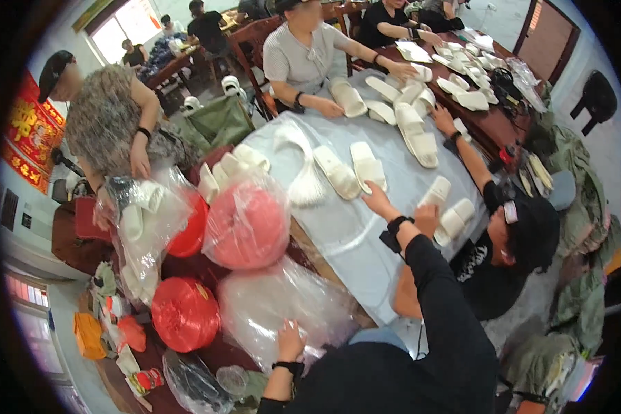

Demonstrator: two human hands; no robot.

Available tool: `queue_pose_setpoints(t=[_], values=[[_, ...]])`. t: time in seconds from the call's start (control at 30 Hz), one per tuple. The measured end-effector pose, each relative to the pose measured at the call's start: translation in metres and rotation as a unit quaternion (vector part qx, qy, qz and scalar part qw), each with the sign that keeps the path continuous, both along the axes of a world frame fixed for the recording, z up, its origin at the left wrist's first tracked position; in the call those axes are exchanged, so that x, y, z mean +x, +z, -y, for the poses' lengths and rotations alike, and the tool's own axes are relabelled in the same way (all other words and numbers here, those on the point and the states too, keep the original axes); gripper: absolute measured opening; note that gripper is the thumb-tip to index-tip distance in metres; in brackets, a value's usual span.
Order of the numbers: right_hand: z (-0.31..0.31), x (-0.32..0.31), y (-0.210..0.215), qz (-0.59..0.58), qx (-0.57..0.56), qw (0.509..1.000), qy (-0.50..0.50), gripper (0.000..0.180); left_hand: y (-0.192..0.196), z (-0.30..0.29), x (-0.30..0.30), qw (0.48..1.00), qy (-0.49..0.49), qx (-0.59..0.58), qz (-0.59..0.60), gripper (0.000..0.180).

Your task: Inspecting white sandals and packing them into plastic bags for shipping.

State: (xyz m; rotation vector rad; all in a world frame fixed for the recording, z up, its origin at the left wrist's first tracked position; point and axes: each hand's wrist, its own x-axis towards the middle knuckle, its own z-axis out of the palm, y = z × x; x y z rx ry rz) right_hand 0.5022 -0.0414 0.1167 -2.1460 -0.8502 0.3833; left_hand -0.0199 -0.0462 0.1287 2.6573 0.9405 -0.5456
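My right hand [378, 198] reaches over the covered table and grips the near end of a white slipper [368, 167], fingers closed on its edge. Left of it lies a second white slipper [337, 172], and beyond that a fan of thin white strips [305, 165]. My left hand [291, 341] rests on a pile of clear plastic bags [276, 297], its fingers stretched out over the film. Both of my wrists carry black bands.
A pale sheet [352, 238] covers the table. Red rolls [185, 314] stand at the left, one wrapped in plastic [248, 224]. Co-workers on the left, far side and right handle slippers and bags. More slippers [415, 131] lie at the far right, two others [454, 221] beside the right co-worker.
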Motion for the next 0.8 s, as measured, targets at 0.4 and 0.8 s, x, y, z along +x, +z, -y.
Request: queue_pose_setpoints(t=[0.4,0.8], values=[[-0.045,0.043,0.031,0.182,-0.307,0.931,-0.072,0.091,-0.012,0.007,0.008,0.997,0.03,-0.021,-0.074,0.068],[-0.046,-0.013,0.108,0.059,-0.036,0.995,0.067,0.026,0.006,0.001,0.027,0.994,0.036,-0.055,-0.085,0.069]])
